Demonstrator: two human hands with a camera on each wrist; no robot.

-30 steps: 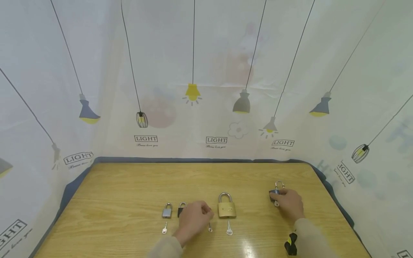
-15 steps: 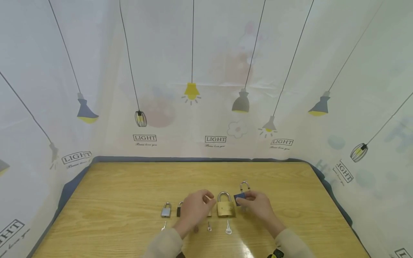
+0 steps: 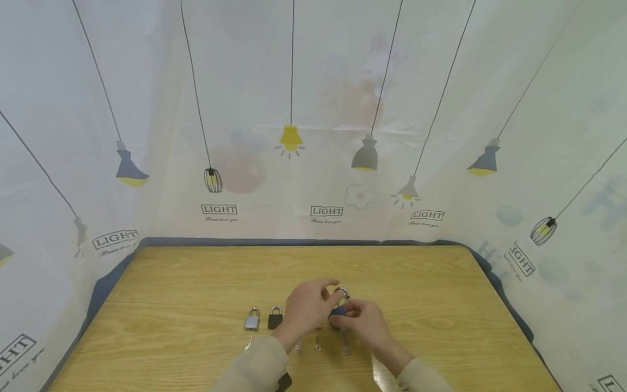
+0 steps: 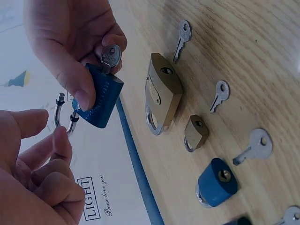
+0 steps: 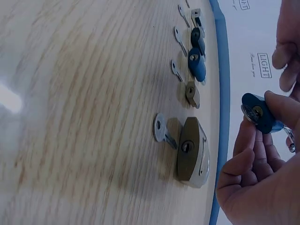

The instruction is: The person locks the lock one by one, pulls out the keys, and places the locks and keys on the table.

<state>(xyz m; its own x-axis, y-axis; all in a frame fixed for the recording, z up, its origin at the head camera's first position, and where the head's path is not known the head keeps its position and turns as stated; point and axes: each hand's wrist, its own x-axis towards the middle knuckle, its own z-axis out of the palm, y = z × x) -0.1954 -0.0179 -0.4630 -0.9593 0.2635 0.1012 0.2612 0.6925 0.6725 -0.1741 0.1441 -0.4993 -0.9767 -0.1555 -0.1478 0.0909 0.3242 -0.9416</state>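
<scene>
A blue padlock (image 4: 101, 101) with its shackle swung out is pinched between the thumb and fingers of my right hand (image 3: 367, 326). A key (image 4: 111, 57) sits in its keyhole. My left hand (image 3: 306, 307) reaches in from the other side. In the left wrist view, one of its fingertips overlaps the curve of the shackle (image 4: 57, 115), and another digit stands close beside it, apart from the metal. Below the hands lie a large brass padlock (image 4: 164, 91) and a small brass padlock (image 4: 196, 132), both closed. The head view mostly hides these behind my hands.
Left along the row are another blue padlock (image 4: 213, 183), a black padlock (image 3: 275, 320) and a silver padlock (image 3: 252, 320). Loose keys lie before them, including a key (image 5: 161, 129) by the large brass one. The wooden table (image 3: 196, 272) ends at a printed cloth backdrop (image 3: 274, 179).
My right hand has carried the blue padlock leftward from the table's right side to over the large brass padlock. My left hand has moved slightly right and up to meet its shackle.
</scene>
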